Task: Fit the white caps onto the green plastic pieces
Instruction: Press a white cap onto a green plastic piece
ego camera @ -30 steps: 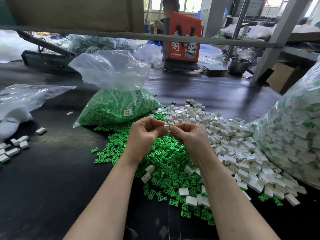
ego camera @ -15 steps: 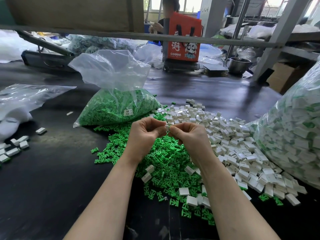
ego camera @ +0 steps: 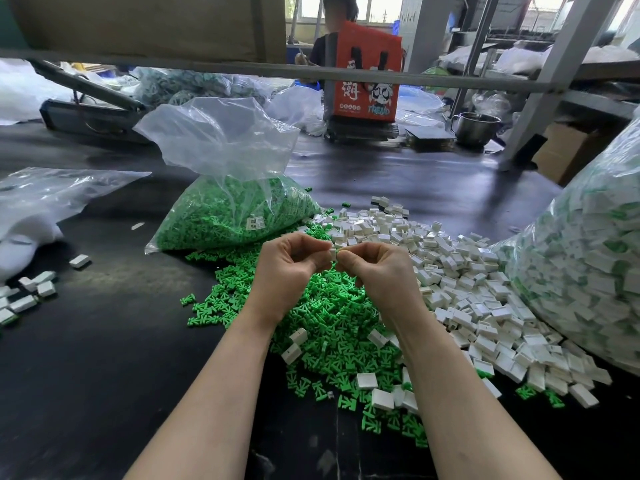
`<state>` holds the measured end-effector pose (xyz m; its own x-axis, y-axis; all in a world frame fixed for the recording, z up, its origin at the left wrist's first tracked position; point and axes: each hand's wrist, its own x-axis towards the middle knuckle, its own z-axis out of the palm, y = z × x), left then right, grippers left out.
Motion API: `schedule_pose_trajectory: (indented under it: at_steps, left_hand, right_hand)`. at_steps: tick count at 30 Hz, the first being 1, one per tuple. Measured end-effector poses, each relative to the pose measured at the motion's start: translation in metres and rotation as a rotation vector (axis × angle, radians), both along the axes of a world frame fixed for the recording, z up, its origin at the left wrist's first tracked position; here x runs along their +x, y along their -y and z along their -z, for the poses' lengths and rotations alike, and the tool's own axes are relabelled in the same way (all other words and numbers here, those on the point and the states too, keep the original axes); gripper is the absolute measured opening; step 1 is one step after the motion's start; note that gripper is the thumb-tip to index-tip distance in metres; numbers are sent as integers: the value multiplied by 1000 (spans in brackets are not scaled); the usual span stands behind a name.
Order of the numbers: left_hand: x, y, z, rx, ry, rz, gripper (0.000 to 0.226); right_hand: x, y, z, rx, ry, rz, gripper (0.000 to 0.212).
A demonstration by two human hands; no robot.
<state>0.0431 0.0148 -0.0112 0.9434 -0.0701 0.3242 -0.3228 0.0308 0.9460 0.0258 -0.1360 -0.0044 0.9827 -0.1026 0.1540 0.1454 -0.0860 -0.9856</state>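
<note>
— What are the hands doing?
— The left hand [ego camera: 289, 268] and right hand [ego camera: 377, 271] pinch one small white plastic cap [ego camera: 333, 252] between them.
— And under them?
— A heap of little green plastic pieces [ego camera: 329, 313] on the black table [ego camera: 86, 358].

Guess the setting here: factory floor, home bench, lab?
Most likely a small factory assembly bench: loose heaps of green pieces and white caps, bulk plastic bags of parts, and another worker across the table.
</note>
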Motion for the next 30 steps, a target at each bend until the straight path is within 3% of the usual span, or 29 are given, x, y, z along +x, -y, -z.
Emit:
schedule_pose_trajectory:
  at_steps: [8, 17, 30]
  left_hand:
    - [0, 0, 1, 27, 12, 4, 16]
    - [-1, 2, -1, 70, 19, 1, 16]
    - [0, 4, 0, -95, -23, 7, 12]
  right_hand:
    - [-1, 2, 0, -1, -14, -21, 7]
    - [-2, 1, -2, -185, 74, 5, 12]
    - [-3, -1, -2, 116, 43, -13, 2]
